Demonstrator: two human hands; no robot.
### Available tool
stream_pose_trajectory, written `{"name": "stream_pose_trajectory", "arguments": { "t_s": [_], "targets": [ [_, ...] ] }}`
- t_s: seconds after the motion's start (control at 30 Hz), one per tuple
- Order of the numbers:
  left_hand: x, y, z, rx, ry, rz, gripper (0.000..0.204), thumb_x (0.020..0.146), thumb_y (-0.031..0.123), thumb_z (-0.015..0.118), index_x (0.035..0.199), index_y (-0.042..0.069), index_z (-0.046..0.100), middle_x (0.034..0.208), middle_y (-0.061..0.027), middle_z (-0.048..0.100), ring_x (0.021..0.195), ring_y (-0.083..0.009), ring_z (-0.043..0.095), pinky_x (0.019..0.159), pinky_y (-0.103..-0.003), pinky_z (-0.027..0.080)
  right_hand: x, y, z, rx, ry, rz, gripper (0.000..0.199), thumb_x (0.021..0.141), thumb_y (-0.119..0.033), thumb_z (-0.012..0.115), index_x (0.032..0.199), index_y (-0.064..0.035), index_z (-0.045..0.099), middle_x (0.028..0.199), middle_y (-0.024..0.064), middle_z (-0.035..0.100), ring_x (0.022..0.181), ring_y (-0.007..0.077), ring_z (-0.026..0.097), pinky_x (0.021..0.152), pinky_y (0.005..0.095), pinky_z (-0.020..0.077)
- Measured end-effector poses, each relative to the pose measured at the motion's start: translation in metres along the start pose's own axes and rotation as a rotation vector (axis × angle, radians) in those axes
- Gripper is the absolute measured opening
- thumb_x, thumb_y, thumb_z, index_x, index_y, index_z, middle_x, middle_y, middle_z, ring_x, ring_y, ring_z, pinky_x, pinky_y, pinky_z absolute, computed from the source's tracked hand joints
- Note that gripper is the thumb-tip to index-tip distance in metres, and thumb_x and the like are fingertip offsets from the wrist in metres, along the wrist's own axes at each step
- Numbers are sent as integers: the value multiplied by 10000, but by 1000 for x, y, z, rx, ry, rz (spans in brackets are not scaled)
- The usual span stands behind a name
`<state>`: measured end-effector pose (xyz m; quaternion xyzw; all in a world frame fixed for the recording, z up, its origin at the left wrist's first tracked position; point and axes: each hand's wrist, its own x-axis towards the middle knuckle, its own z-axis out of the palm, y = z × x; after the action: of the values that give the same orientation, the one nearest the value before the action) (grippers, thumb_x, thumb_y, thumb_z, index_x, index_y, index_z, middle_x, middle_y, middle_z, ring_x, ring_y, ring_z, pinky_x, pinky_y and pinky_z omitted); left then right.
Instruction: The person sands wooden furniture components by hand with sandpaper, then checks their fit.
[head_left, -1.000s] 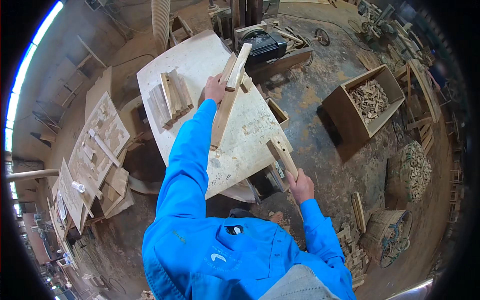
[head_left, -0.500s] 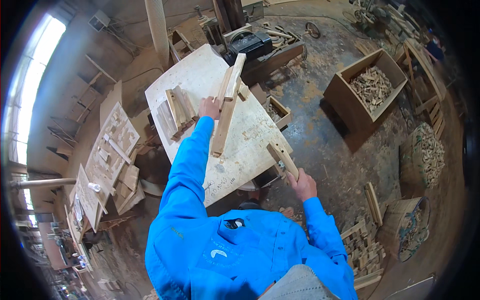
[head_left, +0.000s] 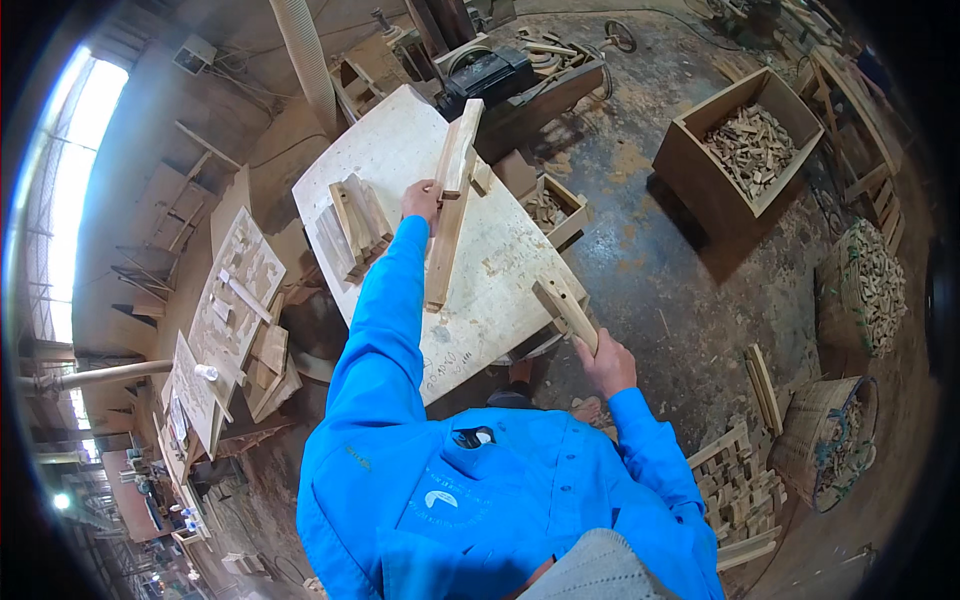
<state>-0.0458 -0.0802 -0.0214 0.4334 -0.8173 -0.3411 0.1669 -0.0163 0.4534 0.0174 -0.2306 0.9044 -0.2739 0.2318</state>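
My left hand (head_left: pixel 421 199) is stretched across a pale worktop (head_left: pixel 505 285). Its fingers are closed around the end of a small piece of wood (head_left: pixel 450 194), partly hidden by the hand. This lies against a long wooden strip (head_left: pixel 443 265) and a fence-like pair of boards (head_left: pixel 462 135) slanting away toward the far edge. To the left of that hand rests a stack of short wooden strips (head_left: pixel 350 222). At the worktop's near right corner my right hand (head_left: pixel 607 365) is wrapped around the near end of a wooden bar (head_left: pixel 572 312).
A motor-driven machine (head_left: pixel 490 80) stands beyond the worktop. A small box of offcuts (head_left: pixel 578 222) sits by its right edge. Farther right are a large wooden box (head_left: pixel 700 190) and a woven basket (head_left: pixel 800 425). Another board (head_left: pixel 262 262) with wood pieces stands left.
My left hand has moved slightly away from me along the boards, and a short wood end now shows beside its fingers. The right hand keeps its hold on the bar.
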Motion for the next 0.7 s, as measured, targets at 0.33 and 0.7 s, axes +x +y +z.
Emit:
{"name": "stream_pose_trajectory", "arguments": {
  "t_s": [0.33, 0.7],
  "targets": [
    [8, 32, 0, 210, 78, 42, 364, 919, 376, 736, 1152, 105, 805, 1053, -176, 776, 1038, -341, 719, 969, -448, 557, 12, -12, 1, -25, 4, -12, 448, 1014, -491, 616, 1056, -45, 611, 884, 256, 735, 822, 472, 722, 710, 587, 559],
    [79, 25, -10, 213, 110, 98, 377, 945, 394, 718, 1203, 130, 797, 1137, -197, 729, 1087, -364, 685, 994, -451, 539, 58, -49, 8, -17, 4, -27, 452, 1012, -483, 621, 1067, -36, 601, 875, 276, 726, 817, 486, 712, 705, 590, 553]
  ]
}}
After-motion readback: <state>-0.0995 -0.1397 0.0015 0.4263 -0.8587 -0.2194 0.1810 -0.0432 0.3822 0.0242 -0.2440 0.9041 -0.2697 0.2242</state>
